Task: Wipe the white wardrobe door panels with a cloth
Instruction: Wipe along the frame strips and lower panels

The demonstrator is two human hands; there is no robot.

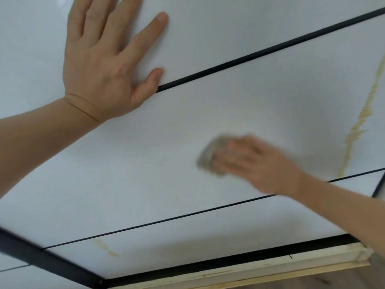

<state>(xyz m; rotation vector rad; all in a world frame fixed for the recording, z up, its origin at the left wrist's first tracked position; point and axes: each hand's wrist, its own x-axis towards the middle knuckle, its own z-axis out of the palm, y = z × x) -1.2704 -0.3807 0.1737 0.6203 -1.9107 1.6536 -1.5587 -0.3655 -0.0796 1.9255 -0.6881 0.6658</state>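
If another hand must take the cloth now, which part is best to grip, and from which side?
Probably the free edge of the cloth, which sticks out past the fingertips of the right hand. Come from the left, where nothing covers it. The rest lies under that hand, pressed flat on the door panel. Blur hides its folds.

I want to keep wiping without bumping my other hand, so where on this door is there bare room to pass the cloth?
Free: the middle panel between the left hand and the cloth, and the lower panel between the thin black strip and the black bottom frame. Crowded: the upper black strip, where the left thumb rests.
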